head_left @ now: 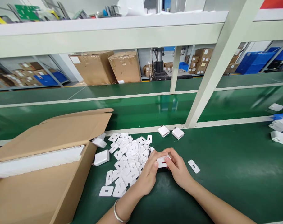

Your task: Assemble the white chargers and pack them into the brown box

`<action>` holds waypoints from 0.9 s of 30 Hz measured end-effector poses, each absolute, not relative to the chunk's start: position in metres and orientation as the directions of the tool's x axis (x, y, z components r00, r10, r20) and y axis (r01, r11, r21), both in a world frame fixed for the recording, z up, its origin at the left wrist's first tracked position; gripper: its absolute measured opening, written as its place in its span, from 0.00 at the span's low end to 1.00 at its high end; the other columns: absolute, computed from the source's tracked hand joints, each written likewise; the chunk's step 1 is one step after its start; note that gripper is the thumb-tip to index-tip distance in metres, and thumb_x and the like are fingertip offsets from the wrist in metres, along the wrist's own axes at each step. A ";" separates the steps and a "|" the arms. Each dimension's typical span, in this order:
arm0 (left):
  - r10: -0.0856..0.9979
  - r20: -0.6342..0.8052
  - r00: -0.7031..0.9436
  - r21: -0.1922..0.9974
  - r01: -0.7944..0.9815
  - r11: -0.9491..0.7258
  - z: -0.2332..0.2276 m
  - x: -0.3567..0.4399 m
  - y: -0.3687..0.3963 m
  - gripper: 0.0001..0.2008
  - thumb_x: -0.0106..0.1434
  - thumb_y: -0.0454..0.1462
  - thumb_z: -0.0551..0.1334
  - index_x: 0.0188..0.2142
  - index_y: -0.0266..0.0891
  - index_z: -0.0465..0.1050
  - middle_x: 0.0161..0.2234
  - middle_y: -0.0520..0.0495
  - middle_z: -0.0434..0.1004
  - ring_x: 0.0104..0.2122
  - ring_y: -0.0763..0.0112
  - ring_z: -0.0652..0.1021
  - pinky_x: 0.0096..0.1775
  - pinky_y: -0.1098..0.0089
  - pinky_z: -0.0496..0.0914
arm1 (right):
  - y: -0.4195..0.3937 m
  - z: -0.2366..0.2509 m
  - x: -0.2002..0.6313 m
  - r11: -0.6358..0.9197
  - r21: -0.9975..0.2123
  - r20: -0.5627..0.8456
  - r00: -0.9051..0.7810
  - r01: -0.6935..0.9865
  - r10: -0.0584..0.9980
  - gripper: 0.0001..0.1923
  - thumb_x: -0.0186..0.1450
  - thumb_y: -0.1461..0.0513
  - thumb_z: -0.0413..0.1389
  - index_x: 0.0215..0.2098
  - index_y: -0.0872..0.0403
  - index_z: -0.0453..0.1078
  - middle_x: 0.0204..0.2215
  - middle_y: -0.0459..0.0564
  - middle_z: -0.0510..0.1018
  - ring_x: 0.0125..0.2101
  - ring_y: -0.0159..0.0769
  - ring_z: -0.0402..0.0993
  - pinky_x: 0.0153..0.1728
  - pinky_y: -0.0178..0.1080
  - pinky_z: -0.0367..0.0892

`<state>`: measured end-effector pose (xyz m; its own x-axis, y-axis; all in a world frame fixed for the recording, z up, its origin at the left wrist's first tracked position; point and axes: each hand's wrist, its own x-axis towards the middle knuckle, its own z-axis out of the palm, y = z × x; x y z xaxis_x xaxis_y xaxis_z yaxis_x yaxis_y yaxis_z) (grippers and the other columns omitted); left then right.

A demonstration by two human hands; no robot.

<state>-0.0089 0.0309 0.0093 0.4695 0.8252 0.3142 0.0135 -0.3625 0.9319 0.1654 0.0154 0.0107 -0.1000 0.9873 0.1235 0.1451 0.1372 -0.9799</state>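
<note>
Head view: forearms cut off at bottom edge; bracelet [118,212] on left wrist. Left hand [148,175] and right hand [178,170] pinch one white piece [162,162] between them, above the green bench [227,174]. Right thumb lies on its face, partly covering a slot showing red; underside and several fingertips hidden. Left forearm and hand overlap the pile of slotted white plates [126,166]; lower plates buried. Single plate [193,166] lies right of right hand. Open carton [73,183] cut off at left. Farther: two white blocks [178,133] by the post [207,71]; more blocks [280,137] cropped at right edge. Beyond, large boxes [92,68]; shelf-top items cropped, indistinct.
</note>
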 end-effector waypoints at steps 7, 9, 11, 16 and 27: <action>0.819 0.402 0.409 0.897 0.003 -0.441 0.000 -0.007 0.034 0.16 0.80 0.45 0.52 0.57 0.46 0.74 0.44 0.46 0.75 0.43 0.63 0.74 0.48 0.62 0.68 | 0.013 0.014 0.165 0.200 -0.962 0.177 -0.134 0.185 0.975 0.22 0.75 0.42 0.49 0.47 0.51 0.67 0.26 0.42 0.71 0.26 0.34 0.66 0.29 0.36 0.62; 0.815 0.432 0.387 0.885 -0.009 -0.465 0.000 -0.007 0.035 0.16 0.80 0.45 0.52 0.56 0.46 0.75 0.43 0.46 0.75 0.44 0.63 0.75 0.47 0.63 0.68 | 0.011 0.018 0.165 0.242 -0.952 0.211 -0.169 0.186 0.963 0.21 0.75 0.43 0.49 0.49 0.51 0.66 0.27 0.43 0.73 0.27 0.35 0.68 0.30 0.37 0.63; 0.812 0.453 0.367 0.877 -0.022 -0.479 0.001 -0.008 0.035 0.16 0.80 0.45 0.52 0.55 0.46 0.74 0.44 0.46 0.76 0.44 0.63 0.75 0.47 0.63 0.68 | 0.010 0.020 0.165 0.254 -0.949 0.220 -0.184 0.188 0.958 0.20 0.75 0.45 0.51 0.51 0.51 0.67 0.28 0.44 0.74 0.28 0.35 0.70 0.30 0.37 0.65; 0.809 0.429 0.401 0.888 -0.027 -0.458 0.006 -0.010 0.033 0.18 0.80 0.47 0.49 0.59 0.47 0.71 0.48 0.45 0.74 0.47 0.62 0.75 0.51 0.61 0.67 | 0.011 0.018 0.166 0.247 -0.954 0.221 -0.162 0.168 0.962 0.19 0.74 0.47 0.54 0.52 0.51 0.67 0.29 0.45 0.77 0.29 0.36 0.73 0.31 0.36 0.68; 0.764 0.507 0.400 0.822 0.042 -0.568 0.007 -0.008 0.031 0.16 0.77 0.48 0.56 0.57 0.46 0.72 0.38 0.47 0.67 0.36 0.65 0.69 0.35 0.67 0.65 | 0.010 0.027 0.168 0.274 -0.956 0.241 -0.244 0.109 0.939 0.22 0.76 0.43 0.47 0.51 0.50 0.66 0.35 0.48 0.79 0.32 0.38 0.74 0.34 0.39 0.67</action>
